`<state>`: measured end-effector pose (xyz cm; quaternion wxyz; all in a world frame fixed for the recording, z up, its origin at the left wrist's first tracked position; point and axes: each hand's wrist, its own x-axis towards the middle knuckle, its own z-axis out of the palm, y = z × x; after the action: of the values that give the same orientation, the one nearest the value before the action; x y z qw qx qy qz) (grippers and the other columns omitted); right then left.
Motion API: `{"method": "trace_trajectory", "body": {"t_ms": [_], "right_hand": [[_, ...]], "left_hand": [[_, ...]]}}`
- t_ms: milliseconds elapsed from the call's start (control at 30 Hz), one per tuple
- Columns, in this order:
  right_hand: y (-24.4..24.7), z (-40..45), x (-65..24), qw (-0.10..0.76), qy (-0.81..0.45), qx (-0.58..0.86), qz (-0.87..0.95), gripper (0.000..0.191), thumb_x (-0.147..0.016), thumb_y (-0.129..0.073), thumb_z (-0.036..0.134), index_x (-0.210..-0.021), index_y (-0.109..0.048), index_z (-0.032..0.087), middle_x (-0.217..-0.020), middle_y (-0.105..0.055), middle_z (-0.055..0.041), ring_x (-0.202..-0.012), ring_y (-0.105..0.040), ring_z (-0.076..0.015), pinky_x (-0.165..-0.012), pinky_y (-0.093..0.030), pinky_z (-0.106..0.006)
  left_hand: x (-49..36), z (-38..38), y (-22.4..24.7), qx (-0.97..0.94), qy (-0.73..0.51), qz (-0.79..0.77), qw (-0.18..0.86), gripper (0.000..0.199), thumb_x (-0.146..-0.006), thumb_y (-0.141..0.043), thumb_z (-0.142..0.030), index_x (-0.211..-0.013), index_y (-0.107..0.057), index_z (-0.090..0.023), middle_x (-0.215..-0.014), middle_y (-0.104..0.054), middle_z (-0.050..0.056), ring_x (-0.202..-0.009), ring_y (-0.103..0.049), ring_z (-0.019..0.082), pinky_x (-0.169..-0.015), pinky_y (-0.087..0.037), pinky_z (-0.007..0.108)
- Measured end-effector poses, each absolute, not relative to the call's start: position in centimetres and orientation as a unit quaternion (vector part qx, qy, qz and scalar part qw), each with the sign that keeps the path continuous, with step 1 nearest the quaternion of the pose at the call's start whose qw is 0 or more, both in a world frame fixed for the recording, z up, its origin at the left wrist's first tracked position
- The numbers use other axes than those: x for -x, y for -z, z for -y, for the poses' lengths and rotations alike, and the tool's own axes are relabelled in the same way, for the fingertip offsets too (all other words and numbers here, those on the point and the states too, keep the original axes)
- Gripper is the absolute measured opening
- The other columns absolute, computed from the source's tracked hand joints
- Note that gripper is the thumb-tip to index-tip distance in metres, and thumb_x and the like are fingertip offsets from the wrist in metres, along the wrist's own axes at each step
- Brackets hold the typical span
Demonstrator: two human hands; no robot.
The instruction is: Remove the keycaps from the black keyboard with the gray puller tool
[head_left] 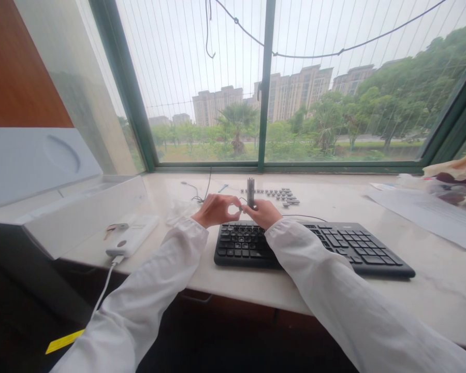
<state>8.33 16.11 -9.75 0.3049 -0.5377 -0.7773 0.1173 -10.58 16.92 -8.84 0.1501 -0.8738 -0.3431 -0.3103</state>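
Above the left part of a black keyboard (373, 254), my two hands meet at the fingertips. My left hand (217, 209) pinches a small dark piece, too small to make out, between thumb and index finger. Wrapped round the lower part of an upright dark grey cylinder (250, 190) is my right hand (264, 212); its thumb is near the small piece. Several keys are off the keyboard's left part, with bare sockets showing. Behind my right hand, loose keycaps (285, 195) lie in rows on the white counter (334, 194).
A white power strip (130, 238) with a plug and keys on it lies at the left, beside an open white box (42, 207). Thin cables (207, 189) lie behind my left hand. Papers (431, 212) and a cloth (456, 166) are at the right, below the window.
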Motion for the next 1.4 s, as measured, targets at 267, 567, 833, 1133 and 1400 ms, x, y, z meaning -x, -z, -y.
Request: {"method": "trace_trajectory", "body": {"t_ms": [267,567,833,1133,1400], "right_hand": [[9.6,-15.8,-8.3,0.32,-0.136,0.525,0.777,0.027,-0.086,-0.051,0.036,-0.087,-0.072,0.02,-0.08,-0.071,-0.0022,-0.072,-0.063,-0.0155,-0.066,-0.042,-0.022],[9.1,-16.4,-9.0,0.317,-0.103,0.622,0.709,0.032,-0.086,-0.047,0.039,-0.086,-0.072,0.02,-0.083,-0.071,-0.0068,-0.081,-0.064,-0.0201,-0.069,-0.042,-0.025],[8.5,-15.4,-9.1,0.329,-0.048,0.656,0.678,0.033,-0.088,-0.042,0.041,-0.086,-0.069,0.023,-0.08,-0.07,-0.0069,-0.075,-0.064,-0.0232,-0.062,-0.042,-0.029],[9.0,-15.5,-8.8,0.313,-0.012,0.648,0.694,0.032,-0.088,-0.044,0.042,-0.09,-0.069,0.023,-0.084,-0.07,-0.0078,-0.079,-0.065,-0.0233,-0.067,-0.044,-0.03],[9.0,-15.5,-8.7,0.318,-0.013,0.636,0.703,0.031,-0.087,-0.044,0.041,-0.09,-0.069,0.023,-0.082,-0.07,-0.0076,-0.075,-0.065,-0.0225,-0.065,-0.043,-0.03]], "left_hand": [[10.7,-16.9,8.7,0.872,0.316,0.35,0.134,0.018,-0.082,-0.059,-0.034,-0.087,-0.071,-0.022,-0.078,-0.072,0.0,-0.067,-0.064,0.013,-0.064,-0.044,0.024],[12.1,-18.6,9.2,0.842,0.28,0.452,0.091,0.017,-0.085,-0.056,-0.033,-0.088,-0.072,-0.026,-0.086,-0.073,-0.003,-0.072,-0.066,0.015,-0.069,-0.045,0.027],[13.7,-20.8,10.7,0.821,0.221,0.521,0.081,0.023,-0.086,-0.055,-0.043,-0.094,-0.071,-0.028,-0.095,-0.072,-0.001,-0.083,-0.065,0.019,-0.076,-0.047,0.031],[12.5,-22.5,12.3,0.856,0.13,0.485,0.119,0.036,-0.09,-0.049,-0.024,-0.122,-0.06,-0.038,-0.126,-0.061,-0.001,-0.108,-0.054,0.023,-0.08,-0.049,0.032],[11.9,-22.4,12.0,0.855,0.14,0.482,0.133,0.019,-0.087,-0.054,-0.025,-0.1,-0.069,-0.028,-0.099,-0.069,0.004,-0.102,-0.057,0.022,-0.079,-0.048,0.033]]}}
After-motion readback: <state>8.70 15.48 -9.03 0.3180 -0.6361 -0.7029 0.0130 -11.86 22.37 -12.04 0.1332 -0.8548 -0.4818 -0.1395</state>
